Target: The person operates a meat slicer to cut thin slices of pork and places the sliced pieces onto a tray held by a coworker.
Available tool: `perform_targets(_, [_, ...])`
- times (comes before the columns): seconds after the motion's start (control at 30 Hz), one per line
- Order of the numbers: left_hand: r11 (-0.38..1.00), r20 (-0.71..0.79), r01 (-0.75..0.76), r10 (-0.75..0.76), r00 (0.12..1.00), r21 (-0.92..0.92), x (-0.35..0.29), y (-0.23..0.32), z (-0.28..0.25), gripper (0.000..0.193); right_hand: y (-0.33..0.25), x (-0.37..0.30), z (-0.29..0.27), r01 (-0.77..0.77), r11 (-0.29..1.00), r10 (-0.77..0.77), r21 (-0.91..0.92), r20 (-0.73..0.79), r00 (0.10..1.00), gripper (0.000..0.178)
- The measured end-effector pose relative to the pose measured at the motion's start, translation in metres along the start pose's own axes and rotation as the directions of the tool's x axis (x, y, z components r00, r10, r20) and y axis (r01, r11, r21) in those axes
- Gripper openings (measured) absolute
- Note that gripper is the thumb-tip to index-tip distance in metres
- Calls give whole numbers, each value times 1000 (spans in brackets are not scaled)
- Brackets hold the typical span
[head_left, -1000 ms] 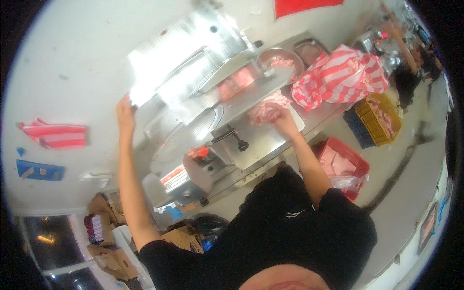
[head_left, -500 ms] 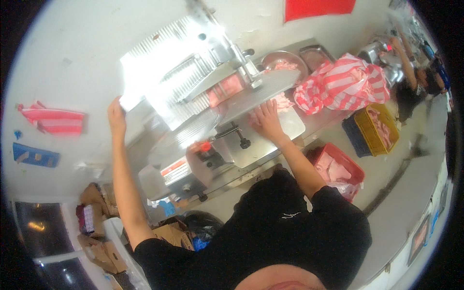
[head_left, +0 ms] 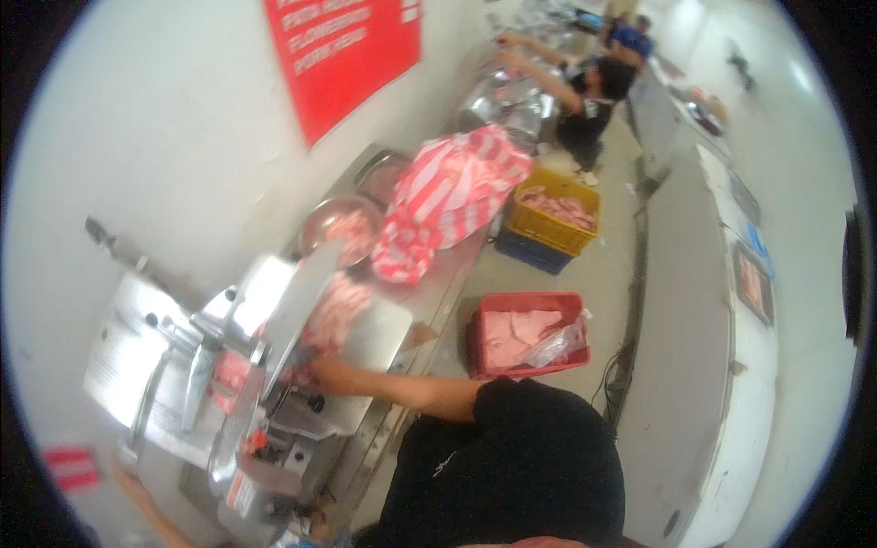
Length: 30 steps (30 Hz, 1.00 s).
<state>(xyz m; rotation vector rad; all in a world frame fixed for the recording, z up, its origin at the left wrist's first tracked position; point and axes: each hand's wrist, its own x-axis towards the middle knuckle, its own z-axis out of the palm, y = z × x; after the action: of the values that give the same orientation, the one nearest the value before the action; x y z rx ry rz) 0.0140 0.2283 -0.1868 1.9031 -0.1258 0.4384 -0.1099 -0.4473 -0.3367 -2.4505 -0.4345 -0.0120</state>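
Note:
A metal meat slicer (head_left: 292, 310) stands at the lower left, with a block of pink meat (head_left: 228, 379) on its ribbed carriage (head_left: 137, 365). My left hand (head_left: 126, 464) is closed on the near corner of this carriage, partly smeared by motion. My right hand (head_left: 327, 374) reaches in beside the blade, at the near end of the sliced meat (head_left: 340, 310) heaped on the steel plate (head_left: 388, 324). Its fingers are blurred and partly hidden by the slicer, so their grip does not show.
Behind the slices are a round metal bowl of meat (head_left: 343, 228) and a red-and-white striped bag (head_left: 448, 192). On the floor stand a red crate of meat (head_left: 530, 333) and a yellow crate (head_left: 553, 224) stacked on a blue one. A co-worker (head_left: 589, 105) works farther along the counter.
The view has swung right, so the slicer now sits lower left. My right hand has gone from lying spread on the slices to beside the blade. My left hand stays at the carriage.

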Motion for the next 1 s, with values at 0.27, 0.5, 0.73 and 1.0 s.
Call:
perform_targets(0.27, [947, 155, -193, 157, 975, 258, 49, 51, 209, 49, 77, -56, -59, 129, 200, 614, 971, -227, 756, 34])
perform_targets(0.5, [978, 203, -206, 195, 959, 32, 37, 147, 318, 44, 88, -23, -96, 167, 957, -284, -236, -665, 690, 53])
perform_targets(0.73, [809, -56, -420, 482, 874, 412, 6, 161, 248, 36, 94, -22, -77, 94, 993, -118, -75, -760, 639, 31])
perform_targets(1.0, [773, -109, -309, 435, 894, 554, -3, 191, 192, 38, 76, -29, -47, 277, 864, 3, 419, -556, 831, 25])
